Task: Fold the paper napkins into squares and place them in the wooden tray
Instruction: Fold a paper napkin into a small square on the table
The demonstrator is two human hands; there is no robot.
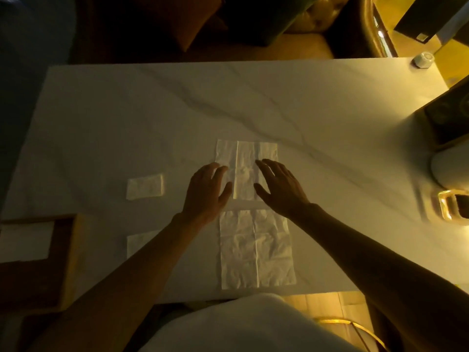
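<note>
**Both hands spread over the far napkin**

Both forearms reach forward over the marble-veined worktop [253, 97]. The left hand [206, 190] and right hand [279, 186], fingers spread apart and gripping nothing, lie flat on the far napkin [245, 158], a thin, creased rectangle. Nearer than it lies a second unfolded napkin [256, 250]; left of that, the wooden tray [68, 250].

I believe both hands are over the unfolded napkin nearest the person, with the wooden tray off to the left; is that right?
Not quite. In the head view, the left hand and right hand are over the far unfolded napkin, not the near unfolded napkin, which lies untouched between the forearms. The wooden tray is indeed off to the left.
</note>
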